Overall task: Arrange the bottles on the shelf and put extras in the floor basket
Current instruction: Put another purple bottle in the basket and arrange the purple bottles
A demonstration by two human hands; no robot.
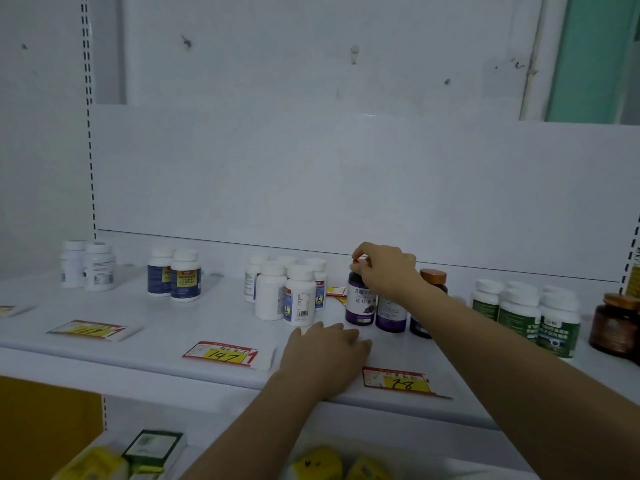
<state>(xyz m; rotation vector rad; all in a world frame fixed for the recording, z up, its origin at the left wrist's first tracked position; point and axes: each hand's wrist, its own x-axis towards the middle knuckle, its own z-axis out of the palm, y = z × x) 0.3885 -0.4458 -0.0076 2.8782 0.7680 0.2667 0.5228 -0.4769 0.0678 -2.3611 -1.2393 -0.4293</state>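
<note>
The right grip [387,271] pinches the cap of the upright purple bottle [360,304], directly beneath it on the shelf [156,317]. The left grip [327,355] rests there with fingers relaxed, just in front.

Left hand [325,351] palm down near, fingers relaxed, right arm stretched farther, right hand [384,268] pinching purple bottle [360,303] cap

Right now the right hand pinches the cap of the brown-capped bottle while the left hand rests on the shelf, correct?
Not quite. The head view shows the right hand pinching the cap of the purple bottle, not the brown-capped bottle, which stands just behind the forearm. The left hand does rest on the shelf.
</note>
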